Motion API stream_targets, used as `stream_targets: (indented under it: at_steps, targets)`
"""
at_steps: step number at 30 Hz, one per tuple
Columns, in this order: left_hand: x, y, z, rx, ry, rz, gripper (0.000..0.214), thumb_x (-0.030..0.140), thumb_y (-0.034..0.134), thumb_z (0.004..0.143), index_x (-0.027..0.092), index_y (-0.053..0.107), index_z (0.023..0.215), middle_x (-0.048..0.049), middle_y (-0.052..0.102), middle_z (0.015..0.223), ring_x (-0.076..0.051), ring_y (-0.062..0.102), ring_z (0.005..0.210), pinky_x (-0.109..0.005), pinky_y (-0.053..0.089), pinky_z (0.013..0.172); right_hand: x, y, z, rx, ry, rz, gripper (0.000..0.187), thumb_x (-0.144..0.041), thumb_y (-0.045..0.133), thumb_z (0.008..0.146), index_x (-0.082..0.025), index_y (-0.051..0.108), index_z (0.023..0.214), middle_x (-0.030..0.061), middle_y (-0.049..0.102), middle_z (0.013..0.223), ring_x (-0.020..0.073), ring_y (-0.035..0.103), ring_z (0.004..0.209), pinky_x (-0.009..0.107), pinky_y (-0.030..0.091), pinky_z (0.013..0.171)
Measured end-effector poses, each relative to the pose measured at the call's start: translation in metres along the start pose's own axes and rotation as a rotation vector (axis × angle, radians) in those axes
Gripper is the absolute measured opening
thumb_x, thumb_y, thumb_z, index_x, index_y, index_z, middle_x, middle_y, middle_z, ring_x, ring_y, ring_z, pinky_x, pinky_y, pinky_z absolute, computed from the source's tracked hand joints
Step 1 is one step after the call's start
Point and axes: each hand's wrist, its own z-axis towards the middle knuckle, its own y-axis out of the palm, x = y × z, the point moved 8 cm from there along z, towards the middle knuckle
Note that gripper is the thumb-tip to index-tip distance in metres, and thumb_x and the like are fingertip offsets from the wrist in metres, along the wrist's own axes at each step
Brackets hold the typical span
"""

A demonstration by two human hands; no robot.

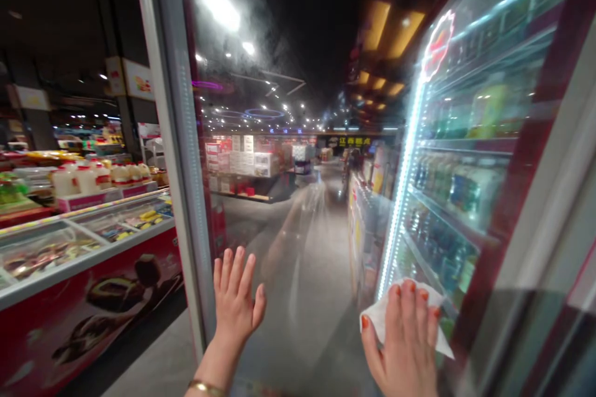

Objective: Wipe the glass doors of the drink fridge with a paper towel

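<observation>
An opened glass cooler door [288, 155] stands in front of me, fogged and streaked. My left hand [236, 298] lies flat against the glass low down, near the door's grey frame [174, 155], fingers spread. My right hand [406, 340] presses a white cloth [379, 316] flat onto the glass at the lower right, fingers stretched over it. A thin gold bracelet [205, 388] sits on my left wrist.
A lit drinks cooler [459, 155] with shelves of bottles fills the right. A red chest freezer [84, 260] runs along the left, with white jugs [88, 177] behind it. A shop aisle [307, 260] and stacked boxes [242, 161] show through the glass.
</observation>
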Motion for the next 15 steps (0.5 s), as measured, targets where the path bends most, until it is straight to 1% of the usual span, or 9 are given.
stream_targets:
  at_steps: [2, 4, 6, 8, 9, 11, 13, 15]
  targets:
    - [0.001, -0.001, 0.000, 0.002, -0.004, 0.006, 0.081, 0.019, 0.059, 0.097, 0.021, 0.029, 0.171, -0.0057, 0.023, 0.182, -0.030, 0.019, 0.170, -0.053, 0.013, 0.141, -0.005, -0.002, 0.001, 0.031, -0.077, -0.035, 0.081, -0.034, 0.056, 0.105, 0.000, 0.023, 0.170, 0.0235, 0.023, 0.178, 0.0391, 0.020, 0.168, 0.063, 0.024, 0.135]
    - [0.003, -0.003, 0.001, 0.008, 0.002, 0.015, 0.080, 0.019, 0.058, 0.096, 0.020, 0.030, 0.171, -0.0059, 0.024, 0.182, -0.030, 0.019, 0.170, -0.052, 0.013, 0.141, -0.008, -0.003, -0.001, 0.032, -0.155, -0.077, 0.079, -0.031, 0.058, 0.103, 0.006, 0.028, 0.167, 0.0285, 0.026, 0.175, 0.0407, 0.022, 0.167, 0.062, 0.026, 0.134]
    - [0.007, -0.006, 0.003, 0.015, 0.006, 0.019, 0.080, 0.019, 0.057, 0.096, 0.019, 0.030, 0.171, -0.0059, 0.023, 0.182, -0.029, 0.019, 0.170, -0.051, 0.013, 0.141, -0.007, -0.004, -0.004, 0.023, -0.209, -0.106, 0.078, -0.030, 0.060, 0.102, 0.010, 0.032, 0.163, 0.0359, 0.035, 0.169, 0.0470, 0.030, 0.163, 0.066, 0.035, 0.128]
    - [0.010, -0.009, 0.004, 0.013, 0.003, 0.023, 0.080, 0.020, 0.055, 0.096, 0.020, 0.029, 0.172, -0.0057, 0.022, 0.182, -0.029, 0.017, 0.170, -0.051, 0.013, 0.141, -0.004, -0.006, -0.008, -0.008, -0.223, -0.125, 0.083, -0.033, 0.062, 0.101, 0.011, 0.031, 0.164, 0.0415, 0.048, 0.157, 0.0550, 0.042, 0.154, 0.072, 0.045, 0.116]
    - [0.011, -0.009, 0.005, 0.006, -0.003, 0.026, 0.080, 0.021, 0.054, 0.096, 0.021, 0.028, 0.172, -0.0061, 0.021, 0.182, -0.029, 0.017, 0.171, -0.052, 0.014, 0.140, -0.001, -0.006, -0.010, -0.036, -0.218, -0.137, 0.086, -0.036, 0.062, 0.101, 0.009, 0.027, 0.166, 0.0419, 0.055, 0.150, 0.0578, 0.048, 0.148, 0.073, 0.050, 0.109]
    - [0.011, -0.007, 0.003, -0.016, -0.019, 0.037, 0.080, 0.024, 0.052, 0.097, 0.022, 0.025, 0.173, -0.0072, 0.020, 0.182, -0.030, 0.016, 0.171, -0.055, 0.015, 0.140, 0.003, -0.004, -0.013, -0.097, -0.201, -0.163, 0.091, -0.042, 0.060, 0.102, 0.004, 0.020, 0.170, 0.0397, 0.062, 0.139, 0.0598, 0.057, 0.136, 0.074, 0.055, 0.098]
    - [0.011, -0.006, 0.002, -0.033, -0.030, 0.045, 0.079, 0.026, 0.051, 0.098, 0.022, 0.025, 0.173, -0.0084, 0.020, 0.182, -0.030, 0.016, 0.171, -0.057, 0.016, 0.139, 0.005, -0.004, -0.017, -0.131, -0.201, -0.181, 0.093, -0.045, 0.059, 0.103, 0.002, 0.016, 0.171, 0.0385, 0.064, 0.135, 0.0602, 0.060, 0.130, 0.073, 0.057, 0.092]
    - [0.012, -0.006, 0.002, -0.041, -0.032, 0.050, 0.078, 0.028, 0.049, 0.099, 0.022, 0.025, 0.173, -0.0082, 0.019, 0.183, -0.031, 0.015, 0.171, -0.058, 0.015, 0.139, 0.007, -0.004, -0.020, -0.137, -0.198, -0.182, 0.095, -0.046, 0.059, 0.101, 0.003, 0.018, 0.170, 0.0400, 0.062, 0.134, 0.0622, 0.060, 0.128, 0.073, 0.058, 0.089]
